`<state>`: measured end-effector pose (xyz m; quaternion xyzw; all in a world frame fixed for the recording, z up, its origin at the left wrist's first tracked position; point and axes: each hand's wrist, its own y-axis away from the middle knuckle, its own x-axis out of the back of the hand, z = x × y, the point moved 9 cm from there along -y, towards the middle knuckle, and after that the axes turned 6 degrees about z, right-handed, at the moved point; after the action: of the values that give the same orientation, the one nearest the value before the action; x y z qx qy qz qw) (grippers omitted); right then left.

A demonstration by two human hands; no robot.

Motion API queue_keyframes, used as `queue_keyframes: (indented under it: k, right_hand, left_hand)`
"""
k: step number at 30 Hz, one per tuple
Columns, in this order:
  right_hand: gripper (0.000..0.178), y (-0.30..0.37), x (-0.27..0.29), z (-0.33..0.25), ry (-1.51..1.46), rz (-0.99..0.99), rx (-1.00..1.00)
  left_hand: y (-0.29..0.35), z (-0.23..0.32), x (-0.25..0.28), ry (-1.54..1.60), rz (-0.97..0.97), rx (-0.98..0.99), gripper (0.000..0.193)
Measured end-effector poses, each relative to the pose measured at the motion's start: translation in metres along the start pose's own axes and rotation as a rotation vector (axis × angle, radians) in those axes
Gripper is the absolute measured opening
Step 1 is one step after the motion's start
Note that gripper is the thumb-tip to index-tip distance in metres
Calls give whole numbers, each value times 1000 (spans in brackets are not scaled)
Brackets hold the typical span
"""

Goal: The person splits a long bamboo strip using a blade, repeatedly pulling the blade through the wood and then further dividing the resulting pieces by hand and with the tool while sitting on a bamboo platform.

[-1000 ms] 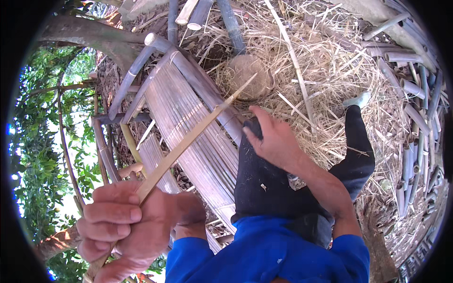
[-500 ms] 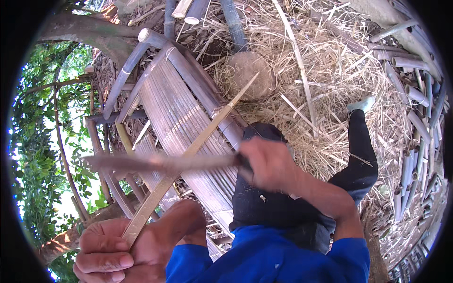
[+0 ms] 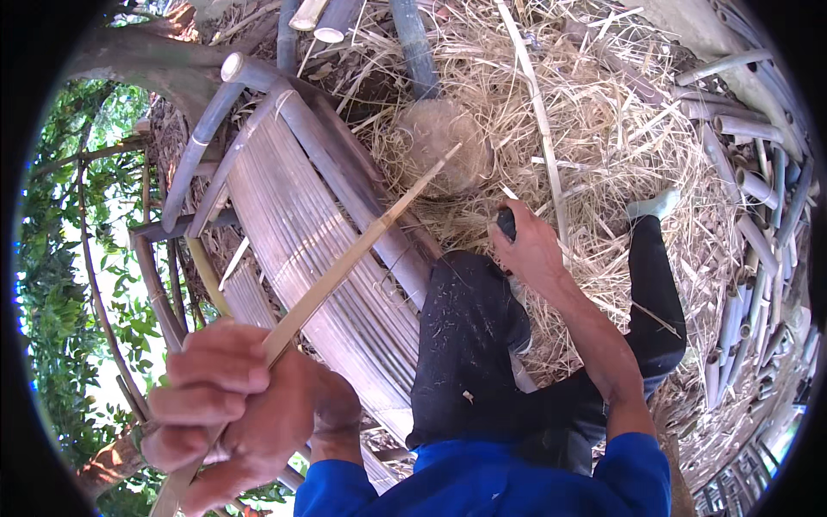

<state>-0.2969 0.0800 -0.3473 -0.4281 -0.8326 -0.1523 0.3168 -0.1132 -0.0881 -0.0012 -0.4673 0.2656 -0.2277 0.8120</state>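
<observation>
My left hand is closed around a long split bamboo strip, which slants up and to the right and narrows to a point at its far end. The strip's lower end comes out below my fingers. Over my right thigh and the shavings, my right hand grips the dark handle of a knife. The blade cannot be made out at this moment. The strip's tip crosses in front of a round wooden block among the shavings, and the knife hand is apart from the strip.
A bamboo slat bench with a pole frame stands to the left of my legs. Pale shavings cover the ground ahead. Cut bamboo lengths are heaped along the right. Leafy plants grow at the far left.
My right hand has swung the knife away from the strip, forward and to the right. The left hand has risen slightly with the strip, and its fingers have shifted on it.
</observation>
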Motion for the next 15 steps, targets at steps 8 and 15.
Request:
queue_keyframes:
  k: [8, 15]
  right_hand:
    - [41, 8, 16, -98, -147, -78, 167]
    - [35, 15, 22, -128, -202, -119, 247]
  left_hand:
    - [3, -7, 1, 139, 122, -1, 57]
    - [5, -13, -11, 150, 46, 12, 56]
